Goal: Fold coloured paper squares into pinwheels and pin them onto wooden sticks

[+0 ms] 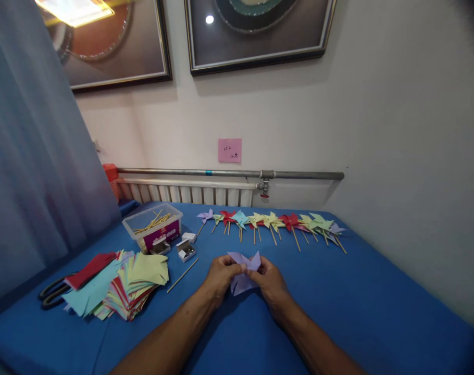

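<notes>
Both my hands hold a lilac paper pinwheel (242, 271) just above the blue tablecloth (362, 307) in the middle of the table. My left hand (220, 276) pinches its left side with the fingers closed near the centre. My right hand (271, 282) grips its right side, fingers curled on the folded points. A single wooden stick (182, 275) lies on the cloth just left of my left hand.
A row of finished pinwheels on sticks (272, 223) lies along the far side. At the left are a stack of coloured paper squares (123, 284), black scissors (51, 294), a clear box of sticks (153, 226) and small open pin boxes (186, 250). A radiator and wall stand behind.
</notes>
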`<move>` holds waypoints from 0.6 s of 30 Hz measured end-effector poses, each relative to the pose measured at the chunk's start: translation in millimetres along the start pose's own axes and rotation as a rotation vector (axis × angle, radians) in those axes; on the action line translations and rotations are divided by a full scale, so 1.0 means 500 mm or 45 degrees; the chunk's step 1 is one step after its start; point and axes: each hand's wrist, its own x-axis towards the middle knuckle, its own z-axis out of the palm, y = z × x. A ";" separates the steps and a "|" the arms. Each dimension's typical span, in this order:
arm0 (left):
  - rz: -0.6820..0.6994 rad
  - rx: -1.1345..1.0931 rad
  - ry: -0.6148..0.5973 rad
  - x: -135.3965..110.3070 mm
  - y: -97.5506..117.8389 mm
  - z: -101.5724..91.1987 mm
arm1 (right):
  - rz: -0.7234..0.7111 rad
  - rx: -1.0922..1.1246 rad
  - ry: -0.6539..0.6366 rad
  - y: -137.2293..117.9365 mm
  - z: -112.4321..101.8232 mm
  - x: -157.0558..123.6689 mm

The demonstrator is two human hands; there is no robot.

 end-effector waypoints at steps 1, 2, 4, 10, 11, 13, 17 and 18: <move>-0.011 0.025 -0.012 0.002 -0.003 -0.001 | -0.001 -0.004 -0.012 -0.001 0.000 0.000; -0.014 0.048 -0.018 0.004 -0.006 -0.002 | 0.001 -0.009 -0.023 -0.002 0.001 0.000; -0.005 0.100 -0.004 0.011 -0.013 -0.005 | 0.013 -0.018 -0.038 -0.004 0.003 -0.002; 0.043 0.311 0.147 0.031 -0.030 -0.016 | 0.023 -0.028 -0.048 -0.005 0.002 -0.004; 0.048 0.316 0.137 0.031 -0.030 -0.016 | 0.025 -0.031 -0.041 -0.005 0.001 -0.004; 0.068 0.290 0.077 0.028 -0.026 -0.014 | 0.026 -0.036 -0.030 -0.004 0.001 -0.003; 0.097 0.255 -0.006 0.016 -0.011 -0.005 | 0.015 -0.027 -0.051 -0.007 0.004 -0.003; 0.094 0.265 0.012 0.014 -0.008 -0.004 | 0.016 -0.021 -0.058 -0.008 0.004 -0.004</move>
